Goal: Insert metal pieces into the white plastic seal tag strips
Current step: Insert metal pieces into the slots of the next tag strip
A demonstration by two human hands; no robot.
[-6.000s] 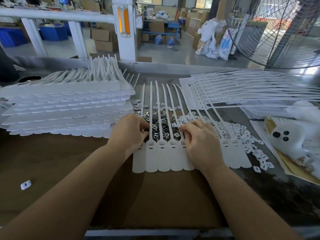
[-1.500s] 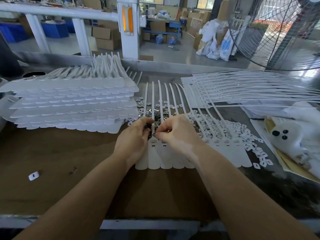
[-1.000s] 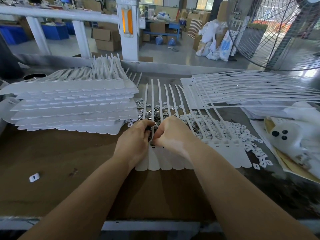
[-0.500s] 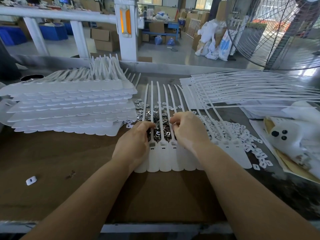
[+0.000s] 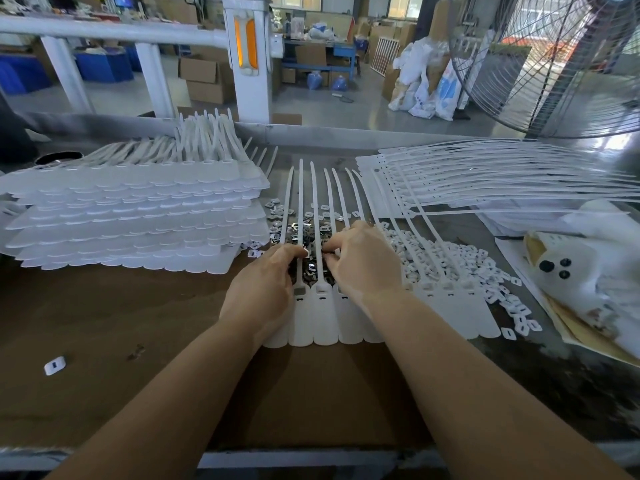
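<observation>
A row of white seal tag strips [image 5: 320, 317] lies flat in front of me, tails pointing away. The socket of the second strip from the left holds a grey metal piece [image 5: 300, 291]; the socket beside it [image 5: 321, 289] looks white. Loose shiny metal pieces [image 5: 304, 230] are heaped under the tails. My left hand [image 5: 263, 289] rests on the leftmost strips, thumb and forefinger pinching a shiny metal piece [image 5: 306, 251]. My right hand [image 5: 363, 261] covers the strips to the right, its curled fingertips pinching in the heap close to my left thumb.
A tall stack of tag sheets [image 5: 138, 220] fills the left, and fanned strips [image 5: 485, 181] lie at the back right. Small white plastic caps [image 5: 467, 268] are piled right of my hand. One cap [image 5: 54, 365] lies alone. A white bag [image 5: 571, 271] sits far right.
My right hand has moved from the strip heads to the metal heap, meeting my left thumb. The left hand has stayed on the leftmost strips.
</observation>
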